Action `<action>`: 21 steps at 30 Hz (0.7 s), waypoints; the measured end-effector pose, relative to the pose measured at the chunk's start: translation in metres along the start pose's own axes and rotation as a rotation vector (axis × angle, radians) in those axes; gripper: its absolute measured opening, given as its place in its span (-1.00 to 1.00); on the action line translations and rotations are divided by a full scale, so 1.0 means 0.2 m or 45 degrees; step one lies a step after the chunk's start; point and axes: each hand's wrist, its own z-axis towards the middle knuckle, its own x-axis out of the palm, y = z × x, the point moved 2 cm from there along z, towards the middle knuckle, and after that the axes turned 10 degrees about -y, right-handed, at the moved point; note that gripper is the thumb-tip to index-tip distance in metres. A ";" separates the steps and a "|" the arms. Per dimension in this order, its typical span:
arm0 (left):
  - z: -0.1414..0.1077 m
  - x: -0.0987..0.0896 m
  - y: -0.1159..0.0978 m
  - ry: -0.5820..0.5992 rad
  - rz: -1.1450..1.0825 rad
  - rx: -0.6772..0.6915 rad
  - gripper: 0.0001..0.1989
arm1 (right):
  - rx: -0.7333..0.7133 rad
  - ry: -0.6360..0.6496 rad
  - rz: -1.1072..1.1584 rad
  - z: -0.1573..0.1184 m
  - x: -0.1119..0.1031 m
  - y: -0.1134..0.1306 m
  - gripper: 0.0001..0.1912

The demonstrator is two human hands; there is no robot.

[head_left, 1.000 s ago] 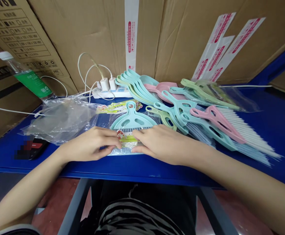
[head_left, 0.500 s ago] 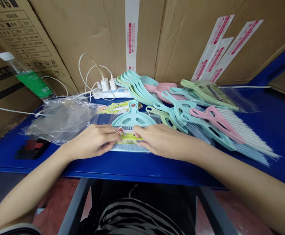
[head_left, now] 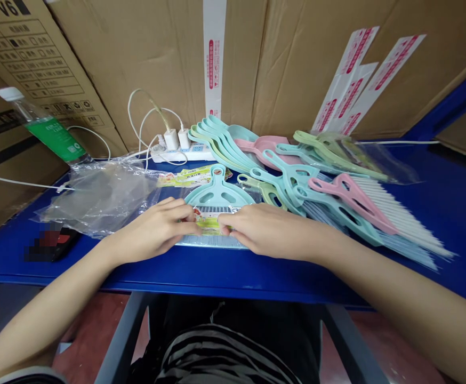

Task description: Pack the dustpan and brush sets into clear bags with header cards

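The light-blue dustpan-and-brush set [head_left: 217,196] lies on the blue table [head_left: 201,273] before us; our left hand [head_left: 157,228] and right hand [head_left: 267,230] curl narrowly at its printed card [head_left: 209,224], whether pinching we cannot tell.

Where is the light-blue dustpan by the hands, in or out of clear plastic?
The dustpan is in, at least partly: clear film glints over its near end. Whether the handle is covered, I cannot tell.
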 end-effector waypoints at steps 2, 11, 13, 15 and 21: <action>0.00 0.00 -0.01 0.029 -0.023 0.019 -0.60 | -0.005 -0.005 -0.011 0.00 0.00 0.00 -0.79; -0.01 0.00 0.00 0.016 -0.069 -0.030 -0.66 | -0.001 0.042 -0.083 0.00 0.01 0.02 -0.77; -0.01 0.00 0.00 0.025 -0.071 -0.027 -0.67 | -0.007 0.051 -0.100 0.00 0.00 0.02 -0.76; -0.01 0.00 0.00 0.035 -0.081 -0.025 -0.67 | -0.008 0.048 -0.116 0.00 0.00 0.03 -0.74; -0.01 0.00 0.00 0.024 -0.110 -0.011 -0.61 | -0.013 0.044 -0.146 0.00 0.01 0.02 -0.72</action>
